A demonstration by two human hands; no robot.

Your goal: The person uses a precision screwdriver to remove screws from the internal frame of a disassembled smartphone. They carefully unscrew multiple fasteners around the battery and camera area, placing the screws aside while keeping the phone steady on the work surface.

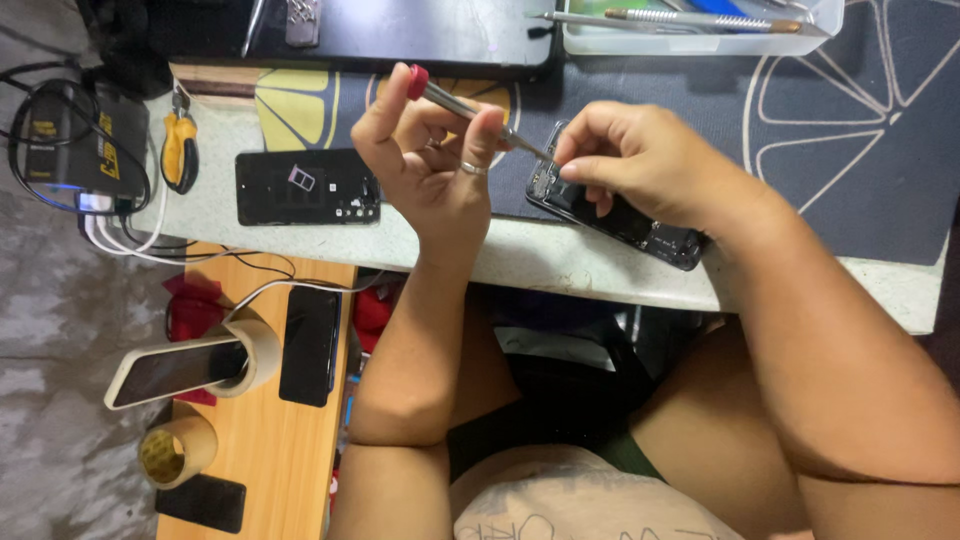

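Head view, looking down over a cluttered repair bench: left hand (432, 150) raised above the bench edge, fingers curled round the shaft of a slim screwdriver (470, 108) with a red cap, index finger resting on that cap, ring on one finger. Tip angled down and to the right into the top end of an opened phone (620, 215). Right hand (640, 160) pressed down on that phone, thumb and fingertips pinched at its upper edge, steadying it against the pale bench top (560, 262) near the front edge, partly on a dark mat (860, 150).

Opened phone judged light, stiff and fragile, with exposed internals; best held by the frame edges, away from the open middle. Screwdriver thin, smooth and light, apt to roll in the grip; best controlled from the cap and upper shaft.

To the left, a removed dark back cover (305, 187) lying flat, yellow-handled pliers (180, 150) beside it. Lower down, on a wooden shelf (260, 450), a phone propped in a tape roll (255, 345) and a second tape roll (178, 450). At top right, a clear tray (700, 40) holding tools.
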